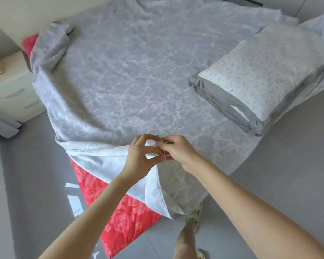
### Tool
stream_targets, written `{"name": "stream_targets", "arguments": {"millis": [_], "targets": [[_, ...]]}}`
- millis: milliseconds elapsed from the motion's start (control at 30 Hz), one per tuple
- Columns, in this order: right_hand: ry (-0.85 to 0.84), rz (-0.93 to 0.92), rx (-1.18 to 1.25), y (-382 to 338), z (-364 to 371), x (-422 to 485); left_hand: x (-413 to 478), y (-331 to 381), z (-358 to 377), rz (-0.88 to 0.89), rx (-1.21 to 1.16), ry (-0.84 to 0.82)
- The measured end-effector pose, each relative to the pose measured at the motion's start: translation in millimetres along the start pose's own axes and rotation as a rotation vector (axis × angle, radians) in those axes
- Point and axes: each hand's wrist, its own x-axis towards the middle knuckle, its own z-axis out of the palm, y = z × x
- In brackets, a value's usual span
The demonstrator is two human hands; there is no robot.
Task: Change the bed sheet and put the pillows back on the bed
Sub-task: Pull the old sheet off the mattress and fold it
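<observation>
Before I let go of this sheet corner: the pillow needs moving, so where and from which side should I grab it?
Probably grip the pillow at its near short end, where the grey flap gives loose cloth to pinch. Come from your right: that end points toward you, beside the right edge of the grey sheet.

We see two bare forearms, the left arm (101,204) and right arm (251,200), uncovered all the way to the near frame edge. Left hand (138,156) and right hand (178,150) bare too. Near right: bare leg (185,238), pale beige strappy sandal (195,215); second sandal (201,255) mostly cut off.
</observation>
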Motion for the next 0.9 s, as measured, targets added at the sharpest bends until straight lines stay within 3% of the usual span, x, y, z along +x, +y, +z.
{"name": "stream_targets", "arguments": {"millis": [100,233,367,500,600,733,833,900], "targets": [[0.032,0.037,-0.018,-12,-23,25,28,3,9,0.05,-0.038,-0.024],[0.143,0.048,-0.046,-24,-65,51,74,-6,10,-0.149,-0.135,-0.055],[0.201,0.038,-0.039,-35,-135,61,123,-28,18,-0.209,0.337,-0.162],[0.191,0.019,-0.046,-54,-205,58,194,-17,36,-0.124,0.538,-0.209],[0.342,-0.024,0.025,-76,-283,58,244,-8,59,-0.14,0.702,-0.374],[0.563,0.051,0.043,-84,-427,42,295,9,89,-0.233,0.556,-0.164],[0.481,0.258,-0.143,-61,-509,34,332,41,130,-0.239,0.603,-0.182],[0.431,0.35,-0.262,-46,-551,34,362,73,163,-0.2,0.544,-0.082]]}}
